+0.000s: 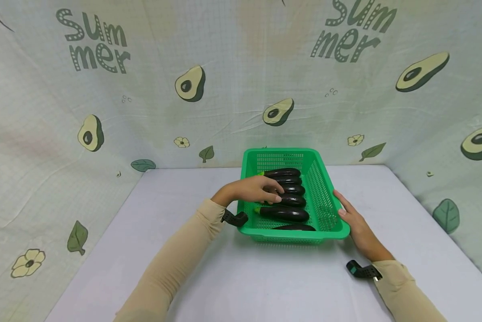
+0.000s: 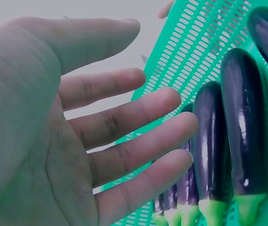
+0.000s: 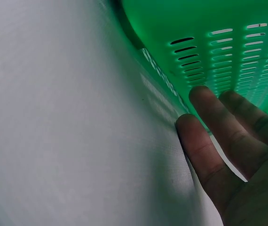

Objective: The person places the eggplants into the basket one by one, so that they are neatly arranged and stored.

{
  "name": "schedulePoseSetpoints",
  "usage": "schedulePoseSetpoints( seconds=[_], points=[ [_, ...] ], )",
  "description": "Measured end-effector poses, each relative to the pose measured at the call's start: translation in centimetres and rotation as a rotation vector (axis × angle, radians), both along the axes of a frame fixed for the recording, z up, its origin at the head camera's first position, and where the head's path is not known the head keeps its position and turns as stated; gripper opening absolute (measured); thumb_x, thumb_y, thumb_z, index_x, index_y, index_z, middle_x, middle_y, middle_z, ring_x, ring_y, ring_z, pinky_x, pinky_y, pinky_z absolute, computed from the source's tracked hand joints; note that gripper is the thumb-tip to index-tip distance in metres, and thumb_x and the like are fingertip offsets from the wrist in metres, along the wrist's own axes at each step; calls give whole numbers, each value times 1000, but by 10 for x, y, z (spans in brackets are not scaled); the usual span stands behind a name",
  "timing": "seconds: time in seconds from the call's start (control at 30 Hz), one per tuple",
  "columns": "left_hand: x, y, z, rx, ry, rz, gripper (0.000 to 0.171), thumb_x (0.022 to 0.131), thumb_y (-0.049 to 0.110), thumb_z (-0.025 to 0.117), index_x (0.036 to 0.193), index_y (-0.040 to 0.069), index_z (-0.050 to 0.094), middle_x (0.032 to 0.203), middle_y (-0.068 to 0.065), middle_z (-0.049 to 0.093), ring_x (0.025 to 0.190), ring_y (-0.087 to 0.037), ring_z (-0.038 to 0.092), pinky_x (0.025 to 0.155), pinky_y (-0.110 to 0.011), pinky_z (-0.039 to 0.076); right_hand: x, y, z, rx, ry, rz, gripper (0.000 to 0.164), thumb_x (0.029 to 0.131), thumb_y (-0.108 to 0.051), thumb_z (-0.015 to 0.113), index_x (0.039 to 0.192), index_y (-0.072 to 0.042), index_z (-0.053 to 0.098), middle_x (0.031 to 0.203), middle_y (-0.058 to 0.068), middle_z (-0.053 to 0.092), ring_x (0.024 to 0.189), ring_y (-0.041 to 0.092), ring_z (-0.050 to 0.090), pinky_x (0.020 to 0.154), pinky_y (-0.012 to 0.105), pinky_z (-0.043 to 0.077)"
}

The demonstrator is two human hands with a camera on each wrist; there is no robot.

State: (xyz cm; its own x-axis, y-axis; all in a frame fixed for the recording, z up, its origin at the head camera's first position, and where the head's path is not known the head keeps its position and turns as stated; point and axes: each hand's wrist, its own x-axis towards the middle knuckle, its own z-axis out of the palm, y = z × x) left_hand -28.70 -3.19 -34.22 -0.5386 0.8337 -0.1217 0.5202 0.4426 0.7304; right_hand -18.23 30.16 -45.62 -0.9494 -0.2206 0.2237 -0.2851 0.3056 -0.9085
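Note:
A green plastic basket (image 1: 247, 179) stands on the table with several dark, glossy eggplants (image 1: 284, 213) lying side by side in it, their green stem ends to the left. My left hand (image 1: 257, 190) hovers over the middle eggplants. In the left wrist view the fingers (image 2: 138, 110) are spread and nearly straight, with nothing held; the eggplants (image 2: 243, 127) lie beyond them. On the basket's right side is my right hand (image 1: 355, 226), its thumb at the rim. The right wrist view has straight fingers (image 3: 204, 148) against the slotted outer wall (image 3: 195, 21).
A white cloth covers the table (image 1: 297, 286), which ends at a patterned curtain (image 1: 233, 80) behind and at both sides. Each wrist wears a black strap, such as the left strap (image 1: 234, 218) near the basket's front left corner.

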Motion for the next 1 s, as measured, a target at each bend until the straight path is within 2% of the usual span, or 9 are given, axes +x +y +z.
schedulePoseSetpoints(
  seconds=[0.13,0.37,0.5,0.57,0.77,0.87,1.0],
  points=[
    [-1,-8,2,7,27,16,40,103,34,59,137,12,60,116,-1,66,106,-26,65,90,-41,54,0,1,0,0,1,0,55,111,-31,30,162,-32,12,167,11,4,145,23,13,98,13,25],
    [2,-26,1,51,127,89,37,103,38,57,133,17,63,114,5,67,102,-16,66,87,-32,52,2,1,0,-3,-3,3,55,111,-30,31,162,-32,13,167,11,5,143,12,16,95,10,26],
    [7,-38,1,118,171,166,37,103,41,57,132,20,64,112,4,69,101,-15,66,90,-34,51,2,1,2,-1,5,3,54,111,-30,30,162,-31,13,167,12,5,145,18,15,94,9,27],
    [9,-45,0,165,187,220,37,102,42,57,131,20,64,112,4,69,102,-16,65,90,-35,51,1,2,2,3,12,2,54,111,-30,30,162,-31,13,167,13,6,145,17,16,94,9,27],
    [12,-68,-15,292,242,378,35,103,39,57,130,19,65,120,1,67,103,-13,62,86,-38,53,1,4,1,41,73,-12,53,112,-26,31,162,-29,15,167,10,10,140,1,21,96,7,28],
    [13,-80,-23,338,216,433,36,103,36,59,130,13,66,119,-1,68,100,-14,65,84,-42,55,2,7,1,51,104,-5,52,112,-24,29,162,-27,14,167,9,10,140,-5,19,98,5,27],
    [15,-93,-32,334,232,500,34,102,34,60,126,11,67,109,3,70,96,-14,67,81,-43,55,4,12,3,54,115,-25,52,113,-24,24,163,-23,11,154,24,37,129,-3,44,95,12,39]
  ],
)
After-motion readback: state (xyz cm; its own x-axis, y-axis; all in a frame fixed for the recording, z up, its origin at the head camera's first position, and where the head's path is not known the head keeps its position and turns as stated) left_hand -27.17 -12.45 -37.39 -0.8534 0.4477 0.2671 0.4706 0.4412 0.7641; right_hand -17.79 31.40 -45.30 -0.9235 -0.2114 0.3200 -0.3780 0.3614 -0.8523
